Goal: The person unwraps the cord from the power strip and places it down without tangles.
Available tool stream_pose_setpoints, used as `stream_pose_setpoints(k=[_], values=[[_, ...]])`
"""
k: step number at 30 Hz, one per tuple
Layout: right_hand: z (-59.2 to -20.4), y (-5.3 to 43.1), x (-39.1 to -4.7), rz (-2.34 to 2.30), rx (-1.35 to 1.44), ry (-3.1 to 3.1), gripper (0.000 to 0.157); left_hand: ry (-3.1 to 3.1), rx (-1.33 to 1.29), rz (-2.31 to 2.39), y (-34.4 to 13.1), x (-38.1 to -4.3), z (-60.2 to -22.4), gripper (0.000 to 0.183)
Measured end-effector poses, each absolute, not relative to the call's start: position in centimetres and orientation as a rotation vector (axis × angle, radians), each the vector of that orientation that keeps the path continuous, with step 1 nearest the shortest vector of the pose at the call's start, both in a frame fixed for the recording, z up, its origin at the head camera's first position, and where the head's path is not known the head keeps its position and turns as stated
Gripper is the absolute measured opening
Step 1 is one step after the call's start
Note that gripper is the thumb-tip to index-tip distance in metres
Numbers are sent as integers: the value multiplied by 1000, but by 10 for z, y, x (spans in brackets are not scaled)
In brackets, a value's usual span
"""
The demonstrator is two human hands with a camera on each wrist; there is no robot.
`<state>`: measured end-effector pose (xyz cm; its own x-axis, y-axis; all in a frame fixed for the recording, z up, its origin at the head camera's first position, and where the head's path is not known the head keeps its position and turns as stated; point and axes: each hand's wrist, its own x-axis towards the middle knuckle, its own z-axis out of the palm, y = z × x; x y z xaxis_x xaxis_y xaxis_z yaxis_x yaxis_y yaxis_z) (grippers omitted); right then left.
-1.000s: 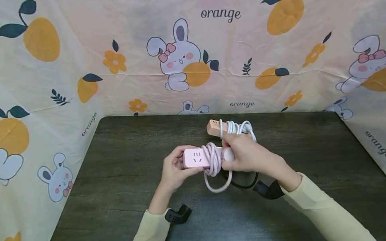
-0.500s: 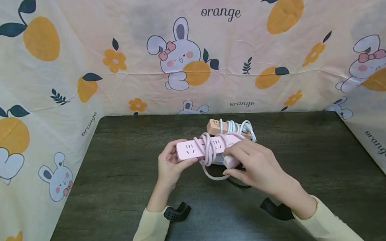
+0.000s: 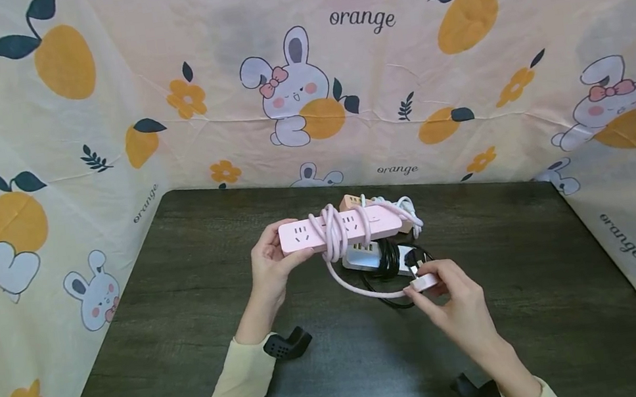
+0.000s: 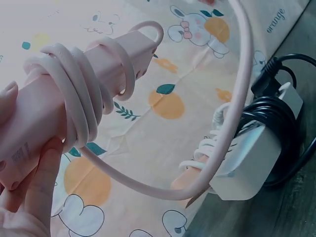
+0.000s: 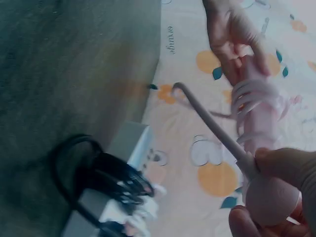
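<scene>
My left hand point(image 3: 269, 264) grips the left end of a pink power strip point(image 3: 299, 235), thumb in front, and holds it above the table. Its pink cord point(image 3: 332, 233) is wound several times around the strip's middle, and a loose length hangs down to the right. At that length's end my right hand point(image 3: 455, 297) pinches the pink plug point(image 3: 424, 283), which stands apart from the strip. In the right wrist view, the plug's round back point(image 5: 271, 200) shows between thumb and fingers. Behind the pink strip lies a white power strip point(image 3: 363, 256) wrapped in black cord point(image 3: 388, 259).
An orange power strip point(image 3: 351, 202) with a white cord point(image 3: 406, 206) lies farther back, partly covered by the pink one. The dark wooden table point(image 3: 210, 238) ends at a printed cloth point(image 3: 215, 138) hung behind and at the sides.
My left hand has lifted the pink strip up and slightly left. My right hand has drawn the plug away, down and to the right, pulling out cord. The white strip has come into view.
</scene>
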<state>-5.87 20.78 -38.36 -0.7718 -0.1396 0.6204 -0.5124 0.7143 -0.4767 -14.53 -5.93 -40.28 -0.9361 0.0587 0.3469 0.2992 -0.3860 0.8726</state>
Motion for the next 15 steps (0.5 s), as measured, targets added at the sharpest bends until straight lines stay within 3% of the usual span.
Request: stream_pose_setpoints(k=[8,15], values=[[-394,238,-95,965,143,-2433,34,-1599,-577,-2518,-65,-147,-399,47],[-377,263,-118,974,-25,-2148,34,-1589,-692,-2540,-68,-150,-404,50]])
